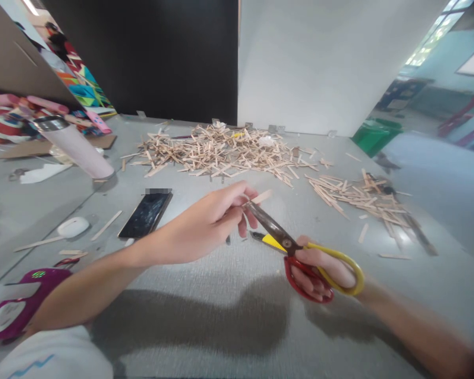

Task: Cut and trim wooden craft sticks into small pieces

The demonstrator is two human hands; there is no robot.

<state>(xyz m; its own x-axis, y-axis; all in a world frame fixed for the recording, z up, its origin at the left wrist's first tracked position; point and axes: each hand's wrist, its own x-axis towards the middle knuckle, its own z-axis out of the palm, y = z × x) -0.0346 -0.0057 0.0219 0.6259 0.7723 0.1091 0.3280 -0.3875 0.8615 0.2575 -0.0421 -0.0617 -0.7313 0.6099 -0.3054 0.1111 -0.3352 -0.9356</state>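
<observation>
My right hand grips a pair of scissors with one red and one yellow handle loop, its fingers through the loops. The blades point up and left, their tips at the fingers of my left hand. Pinched in that left hand is a thin wooden craft stick, one end of it sticking out to the right past the fingertips. Where the blades meet the stick is hidden by the fingers. Under the scissors lies a yellow and black utility knife on the grey table.
A large pile of craft sticks lies at the back, a smaller pile at the right. Left of my hands are a phone, a white earbud case, a pale tumbler and a purple item. Dark and white panels stand behind.
</observation>
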